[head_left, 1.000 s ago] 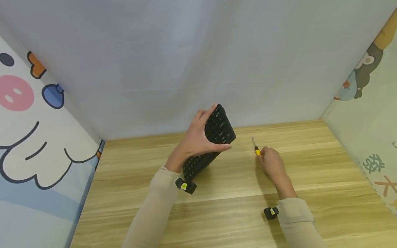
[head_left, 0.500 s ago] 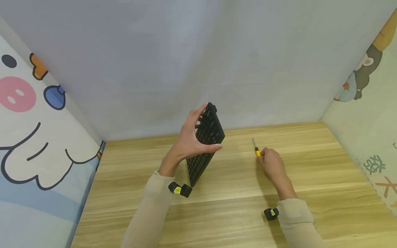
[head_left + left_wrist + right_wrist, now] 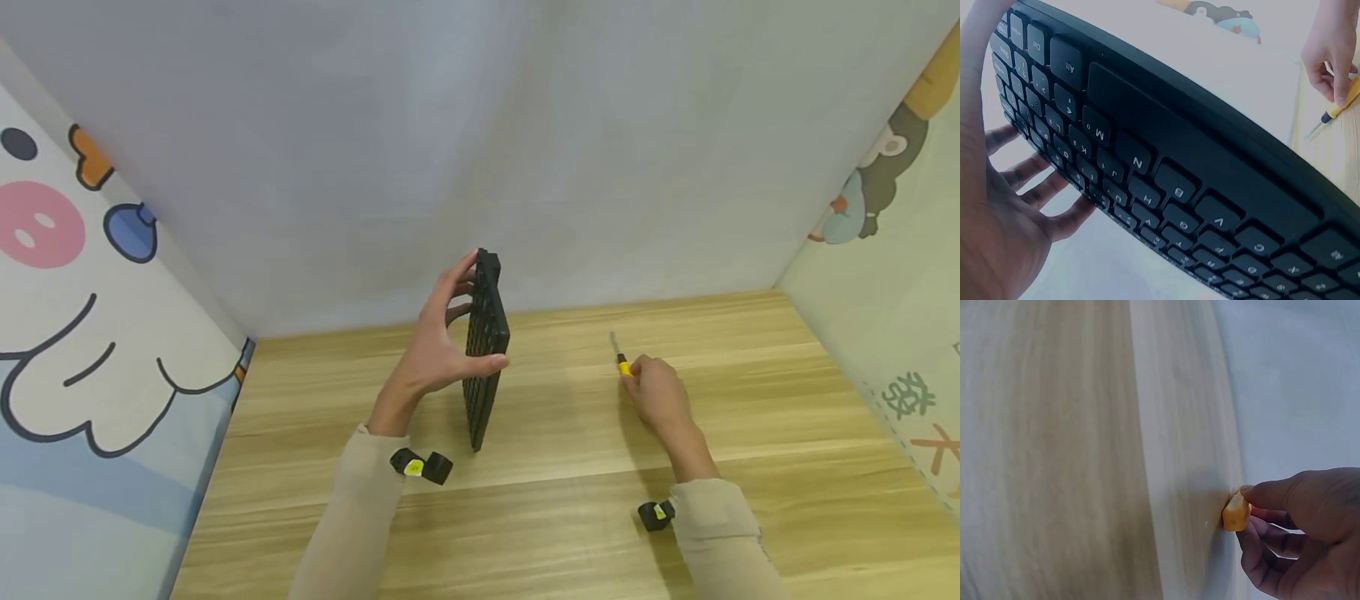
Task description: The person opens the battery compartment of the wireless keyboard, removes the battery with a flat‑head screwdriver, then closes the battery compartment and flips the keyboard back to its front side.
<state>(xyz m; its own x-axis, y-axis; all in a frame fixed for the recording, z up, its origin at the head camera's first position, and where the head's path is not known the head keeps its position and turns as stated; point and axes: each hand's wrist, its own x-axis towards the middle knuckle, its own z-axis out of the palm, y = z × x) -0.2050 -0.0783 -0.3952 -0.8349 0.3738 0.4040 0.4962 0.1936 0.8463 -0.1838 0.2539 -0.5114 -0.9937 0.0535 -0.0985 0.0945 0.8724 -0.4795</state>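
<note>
My left hand (image 3: 431,350) grips a black keyboard (image 3: 486,358) across its width, thumb on the near long edge and fingertips on the far one. The keyboard stands steeply on its side, keys turned left toward the palm. Its keys (image 3: 1138,159) and long space bar fill the left wrist view. My right hand (image 3: 657,396) pinches a small screwdriver (image 3: 623,367) by its yellow and black handle. The screwdriver's thin metal shaft points toward the back of the table. In the right wrist view only the yellow handle end (image 3: 1236,515) shows between thumb and fingers.
Both hands are over a wood-grain table (image 3: 570,533). A pale grey curtain (image 3: 360,167) hangs along its back edge. Cartoon-printed panels (image 3: 97,333) border the left, with another printed panel (image 3: 900,317) on the right.
My left hand has moved left with the keyboard and turned it, so its key side now shows only at a narrow angle. The right hand with the screwdriver stays in place.
</note>
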